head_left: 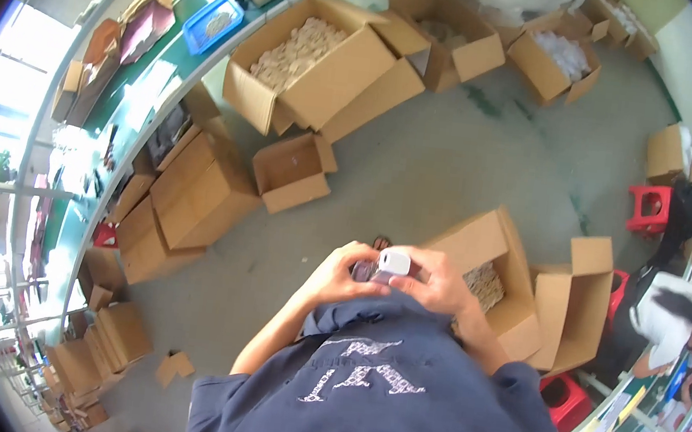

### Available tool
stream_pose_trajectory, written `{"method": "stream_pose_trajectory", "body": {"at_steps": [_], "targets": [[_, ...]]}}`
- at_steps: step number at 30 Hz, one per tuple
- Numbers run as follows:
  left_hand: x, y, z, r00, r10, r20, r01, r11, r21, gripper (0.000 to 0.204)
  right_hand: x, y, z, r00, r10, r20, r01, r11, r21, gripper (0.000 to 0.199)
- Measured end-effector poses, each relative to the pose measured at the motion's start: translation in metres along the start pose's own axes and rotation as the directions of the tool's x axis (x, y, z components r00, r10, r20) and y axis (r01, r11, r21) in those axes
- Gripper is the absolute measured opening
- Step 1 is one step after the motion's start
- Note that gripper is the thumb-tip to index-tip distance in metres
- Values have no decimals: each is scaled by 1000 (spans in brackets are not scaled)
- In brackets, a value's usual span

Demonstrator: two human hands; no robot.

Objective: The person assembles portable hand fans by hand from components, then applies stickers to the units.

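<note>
Close in front of my chest, both hands meet over some small parts. My right hand (443, 281) is closed round a small white rounded block (394, 262) with a dark slot or mark on its end face, perhaps a charger. The fingers of my left hand (337, 275) are closed on a small dark grey piece (364, 271) right beside the block. Whether the two parts are joined or just touching, I cannot tell. Just right of my right hand stands an open carton (515, 308) with many small pale pieces in it.
An empty-looking open carton (583, 320) stands further right, near red stools (648, 208). Ahead left, a large carton (337, 70) holds pale pieces beside a small open carton (291, 171). A long green bench (78, 211) curves along the left. Two people work at the right-hand bench.
</note>
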State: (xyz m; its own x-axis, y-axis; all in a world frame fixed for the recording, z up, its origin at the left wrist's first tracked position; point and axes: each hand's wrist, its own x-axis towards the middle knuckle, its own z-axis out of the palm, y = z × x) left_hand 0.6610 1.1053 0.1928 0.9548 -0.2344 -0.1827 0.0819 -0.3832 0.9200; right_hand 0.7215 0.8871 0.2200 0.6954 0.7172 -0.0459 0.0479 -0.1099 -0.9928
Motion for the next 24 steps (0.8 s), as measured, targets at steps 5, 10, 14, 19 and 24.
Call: {"method": "stream_pose_trajectory", "body": {"at_steps": [5,10,14,19,24], "targets": [[132,34,-54,934,29,356,-34,999,9,52,60,11,-82,997,-64,-48,72,981,181,39],[267,23,-76,799,-71,597,130,990,-57,61,131,60,-174,982,187,-38,-140,840,525,40],[385,-1,-87,809,-142,570,271,951,-147,50,210,96,-262,926,295,-234,-180,893,412,36],[506,2,-124,917,-158,365,290,894,-342,44,302,117,-401,867,396,-302,-324,909,261,24],[579,-39,-131,945,-229,235,327,716,-617,45,421,189,-541,823,525,-215,-538,843,-2,21]]}}
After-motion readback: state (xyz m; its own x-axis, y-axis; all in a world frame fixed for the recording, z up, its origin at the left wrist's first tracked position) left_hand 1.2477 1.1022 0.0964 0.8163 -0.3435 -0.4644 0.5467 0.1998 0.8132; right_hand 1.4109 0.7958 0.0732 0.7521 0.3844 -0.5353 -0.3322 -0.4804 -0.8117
